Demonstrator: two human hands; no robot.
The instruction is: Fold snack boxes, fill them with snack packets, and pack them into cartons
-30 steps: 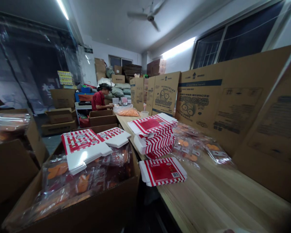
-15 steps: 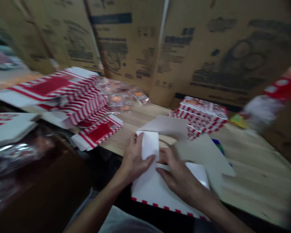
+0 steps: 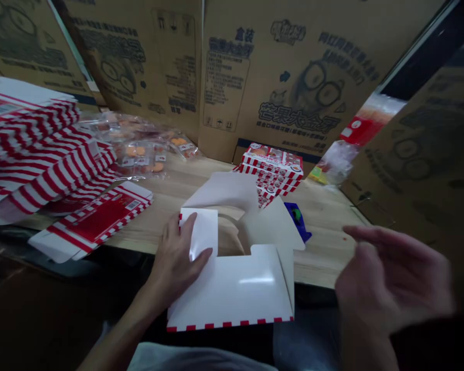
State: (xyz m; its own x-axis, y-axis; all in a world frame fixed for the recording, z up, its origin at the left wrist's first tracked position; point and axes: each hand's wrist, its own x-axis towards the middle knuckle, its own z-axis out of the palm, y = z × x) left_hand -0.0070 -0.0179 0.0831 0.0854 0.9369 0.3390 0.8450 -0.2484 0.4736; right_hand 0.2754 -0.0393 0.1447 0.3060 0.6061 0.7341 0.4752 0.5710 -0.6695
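A partly folded white cardboard box [image 3: 255, 278] with a red-and-white edge stands in front of me, its flaps raised and its middle hollow. My left hand [image 3: 176, 257] grips the box's left side, thumb lying over the white flap. Well to the right of the box, my right hand [image 3: 390, 283] is in the air, blurred, with fingers stretched out and nothing seen in them. Just behind the box's right flap lies a dark blue object [image 3: 298, 221] with a green part on it.
Flat red-and-white striped cartons [image 3: 46, 154] are piled at left, with one flat carton [image 3: 100, 216] in front. Clear packets of orange pieces [image 3: 139, 149] lie behind. Closed striped boxes [image 3: 272, 165] are stacked at back, near a plastic bag [image 3: 334, 159]. Large brown cartons [image 3: 232, 93] wall the table.
My right hand has left the box and moved out to the right. The left hand stays on the box's flap. The view has swung to the right.
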